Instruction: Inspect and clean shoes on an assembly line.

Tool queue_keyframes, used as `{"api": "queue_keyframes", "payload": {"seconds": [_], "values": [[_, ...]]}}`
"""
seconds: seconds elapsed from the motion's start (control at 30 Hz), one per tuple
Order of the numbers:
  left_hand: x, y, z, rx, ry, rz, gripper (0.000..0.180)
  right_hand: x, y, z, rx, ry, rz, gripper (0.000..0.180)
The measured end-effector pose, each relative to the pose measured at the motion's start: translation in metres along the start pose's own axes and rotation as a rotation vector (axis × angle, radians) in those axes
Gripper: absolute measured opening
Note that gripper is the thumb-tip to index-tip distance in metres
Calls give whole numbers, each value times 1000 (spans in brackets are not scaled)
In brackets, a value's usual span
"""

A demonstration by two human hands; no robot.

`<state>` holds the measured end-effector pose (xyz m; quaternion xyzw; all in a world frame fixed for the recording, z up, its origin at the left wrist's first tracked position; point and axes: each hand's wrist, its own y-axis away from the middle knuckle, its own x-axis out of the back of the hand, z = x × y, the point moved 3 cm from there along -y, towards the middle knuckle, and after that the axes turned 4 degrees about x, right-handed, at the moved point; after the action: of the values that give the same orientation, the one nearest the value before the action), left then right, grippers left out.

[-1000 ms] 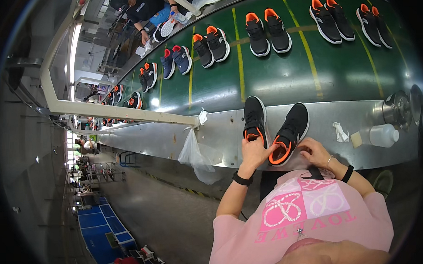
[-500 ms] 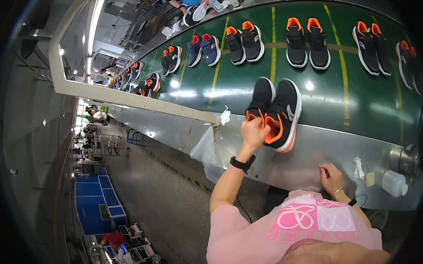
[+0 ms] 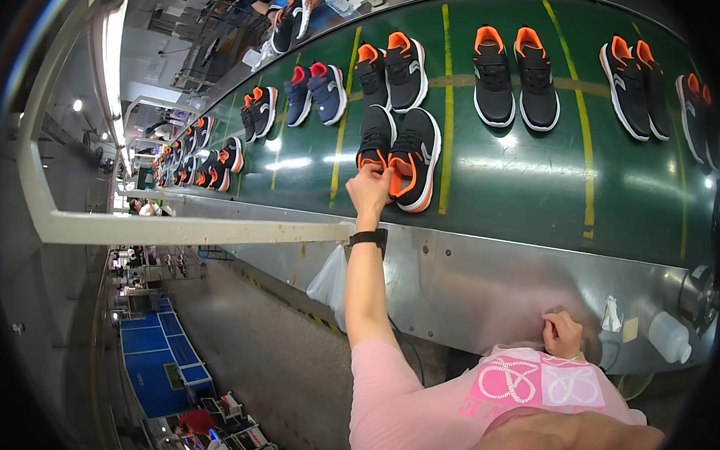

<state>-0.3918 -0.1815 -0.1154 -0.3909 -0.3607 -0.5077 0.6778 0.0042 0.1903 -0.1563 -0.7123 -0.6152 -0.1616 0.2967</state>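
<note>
Compared with a second ago, the pair of black-and-orange shoes (image 3: 400, 156) now sits on the green belt (image 3: 504, 178), the left hand (image 3: 369, 190) pinching its heels at six o'clock, while the right hand (image 3: 562, 334), fingers curled, rests against the metal edge (image 3: 485, 281), so placing looks nearly finished.

Illumination is bright and even, supplied by overhead tube lights (image 3: 112, 50) at upper left. White glare patches lie on the green conveyor belt (image 3: 489, 162) and the metal side panel (image 3: 493, 285) shows soft sheen. Fisheye distortion bends straight edges strongly; the corners are black. Focus is sharp centrally, softer toward the rim.
</note>
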Motion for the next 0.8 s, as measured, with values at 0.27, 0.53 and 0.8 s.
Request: {"api": "queue_keyframes", "payload": {"seconds": [0.27, 0.53, 0.8], "values": [[2, -81, 76, -207, -90, 182, 49, 8, -1, 6, 10, 65, -25, 23], [-67, -210, 107, -69, -338, -6, 94, -8, -13, 28, 186, 181, 51, 21], [-122, -288, 100, 11, -330, -241, 109, -233, -403, -31, 209, 586, -139, 69]]}}
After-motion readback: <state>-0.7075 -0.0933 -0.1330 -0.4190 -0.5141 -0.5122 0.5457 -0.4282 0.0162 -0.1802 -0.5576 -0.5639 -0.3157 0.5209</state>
